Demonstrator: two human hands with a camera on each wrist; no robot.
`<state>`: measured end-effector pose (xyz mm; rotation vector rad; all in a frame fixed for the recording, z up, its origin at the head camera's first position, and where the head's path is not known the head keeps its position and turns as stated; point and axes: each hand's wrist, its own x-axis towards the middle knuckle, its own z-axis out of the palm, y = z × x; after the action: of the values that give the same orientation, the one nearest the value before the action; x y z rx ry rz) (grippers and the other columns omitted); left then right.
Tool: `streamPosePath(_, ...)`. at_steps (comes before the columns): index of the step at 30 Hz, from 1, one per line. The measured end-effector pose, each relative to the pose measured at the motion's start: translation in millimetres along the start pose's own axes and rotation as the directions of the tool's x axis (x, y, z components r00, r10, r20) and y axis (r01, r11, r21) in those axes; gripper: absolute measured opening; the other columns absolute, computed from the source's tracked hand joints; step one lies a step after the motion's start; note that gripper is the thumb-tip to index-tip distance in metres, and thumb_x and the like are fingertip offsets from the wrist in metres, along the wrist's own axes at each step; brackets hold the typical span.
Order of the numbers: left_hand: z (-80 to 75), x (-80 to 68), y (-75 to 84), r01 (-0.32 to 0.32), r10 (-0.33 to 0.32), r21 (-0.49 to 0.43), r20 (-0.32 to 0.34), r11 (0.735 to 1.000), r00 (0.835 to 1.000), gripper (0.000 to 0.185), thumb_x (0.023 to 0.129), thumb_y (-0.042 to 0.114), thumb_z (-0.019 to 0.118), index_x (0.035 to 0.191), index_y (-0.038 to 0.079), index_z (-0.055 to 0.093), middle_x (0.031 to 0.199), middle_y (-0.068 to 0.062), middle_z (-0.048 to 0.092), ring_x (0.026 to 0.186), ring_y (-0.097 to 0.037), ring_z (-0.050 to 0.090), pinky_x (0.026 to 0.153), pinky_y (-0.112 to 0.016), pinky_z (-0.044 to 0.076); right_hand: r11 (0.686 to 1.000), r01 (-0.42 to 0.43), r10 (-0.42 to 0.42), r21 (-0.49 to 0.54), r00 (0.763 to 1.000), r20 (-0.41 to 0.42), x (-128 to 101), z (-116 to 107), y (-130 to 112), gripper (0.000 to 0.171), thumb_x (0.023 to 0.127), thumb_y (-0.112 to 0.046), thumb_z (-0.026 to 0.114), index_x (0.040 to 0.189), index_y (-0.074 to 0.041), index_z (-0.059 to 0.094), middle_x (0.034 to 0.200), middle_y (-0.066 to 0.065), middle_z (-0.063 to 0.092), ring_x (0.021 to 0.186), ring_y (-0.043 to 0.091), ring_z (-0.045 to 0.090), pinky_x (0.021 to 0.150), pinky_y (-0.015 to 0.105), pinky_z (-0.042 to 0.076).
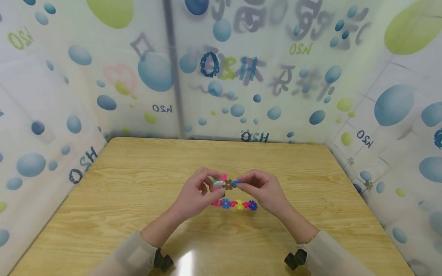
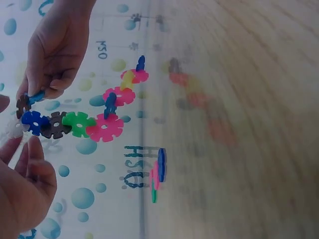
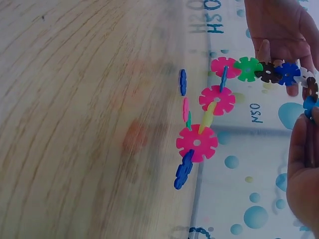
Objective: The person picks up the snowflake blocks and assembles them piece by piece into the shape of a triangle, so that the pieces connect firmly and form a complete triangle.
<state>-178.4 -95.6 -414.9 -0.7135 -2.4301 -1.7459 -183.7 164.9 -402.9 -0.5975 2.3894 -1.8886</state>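
- Snowflake-disc chain: held above the wooden table, hanging toward it.
- Left hand: fingertips pinch the chain's white end disc.
- Right hand: fingertips pinch a blue disc beside the brown disc.

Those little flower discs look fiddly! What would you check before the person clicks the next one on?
1. Left hand pinches the chain at its white end: ok.
2. Right hand pinches the light blue disc: ok.
3. Blue disc's slot lined up with the brown disc: cannot tell.
4. Chain hanging free above the table: ok.
5. Links already joined are fully seated: cannot tell.
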Motion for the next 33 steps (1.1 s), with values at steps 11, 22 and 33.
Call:
streamPosePath(11,-2.2,3.0,6.3,0.079,-0.073,-0.060,0.095,0.995,0.993,0.035,0.099,0.018,0.084,0.133,0.013,0.075,0.124,-0.005,0.076,0.096,-0.014,0.074,0.076,-0.026,0.064,0.999,0.034,-0.033,-0.004,0.998,0.049,6,7,-2,0.013,0.103,-0.012,0.078,0.115,-0.011,0.079,0.113,0.011,0.078,0.091,0.023,0.074,0.084,0.030,0.066)
streamPosePath(22,-14.4,1.8,3.3,0.089,-0.075,-0.191,0.078,0.978,0.994,0.030,0.098,0.011,0.084,0.127,0.013,0.075,0.116,-0.012,0.080,0.094,-0.021,0.082,0.072,-0.027,0.065,0.999,-0.049,0.048,0.008,0.998,0.031,29,-4,9,0.023,0.110,-0.026,0.070,0.121,-0.009,0.078,0.110,0.004,0.078,0.099,0.022,0.073,0.091,0.034,0.064)
streamPosePath(33,-23.6,-5.1,-2.7,0.145,-0.121,-0.231,0.112,0.962,0.986,0.032,0.099,0.012,0.083,0.129,0.010,0.073,0.122,-0.017,0.078,0.102,-0.030,0.081,0.077,-0.028,0.066,0.932,-0.147,0.240,-0.332,0.935,0.260,83,-12,49,0.028,0.108,-0.030,0.071,0.131,-0.015,0.078,0.122,0.006,0.077,0.106,0.026,0.067,0.092,0.039,0.058)
